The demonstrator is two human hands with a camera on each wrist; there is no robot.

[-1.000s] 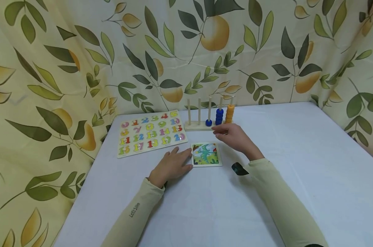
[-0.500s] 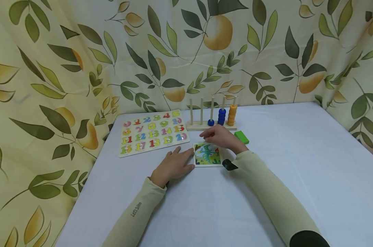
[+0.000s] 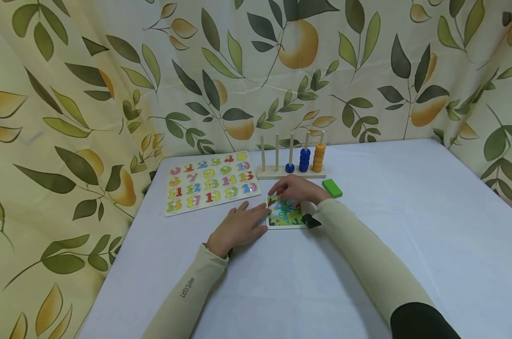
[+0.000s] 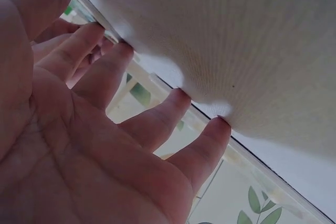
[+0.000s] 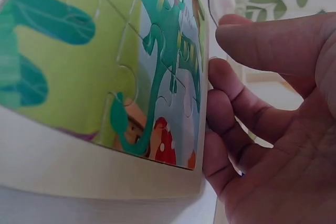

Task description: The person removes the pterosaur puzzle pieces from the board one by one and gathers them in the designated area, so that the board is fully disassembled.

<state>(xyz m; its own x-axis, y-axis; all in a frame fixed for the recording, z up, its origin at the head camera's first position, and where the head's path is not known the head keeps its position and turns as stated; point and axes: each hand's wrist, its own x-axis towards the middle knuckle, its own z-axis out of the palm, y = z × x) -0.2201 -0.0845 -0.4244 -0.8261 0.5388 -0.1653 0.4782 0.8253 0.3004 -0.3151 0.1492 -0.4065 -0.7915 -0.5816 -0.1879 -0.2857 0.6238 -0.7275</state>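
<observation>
A small square jigsaw puzzle with a pale frame and a green dinosaur picture [image 3: 284, 217] lies flat on the desk covered with white cloth [image 3: 260, 292], and it is between the two hands. The left hand [image 3: 239, 226] is at the left edge of the puzzle, with its palm down and its fingers extended and spread; it grips nothing. The right hand [image 3: 297, 188] is at the far edge of the puzzle. Its fingers are softly bent and their tips touch this edge, while the thumb stays apart, so the hand is not closed around it.

Directly behind the puzzle stands a pale wooden rack with upright pegs [image 3: 278, 174], which carries blue and orange round beads [image 3: 318, 157]. To the left of the puzzle and farther back lies a pale flat board with many-coloured numbers [image 3: 211, 183]. A bright green rectangular block [image 3: 332, 188] is to the right of the puzzle, also farther back. Behind everything hangs a cream cloth with printed leaves and orange fruits [image 3: 298, 47]
</observation>
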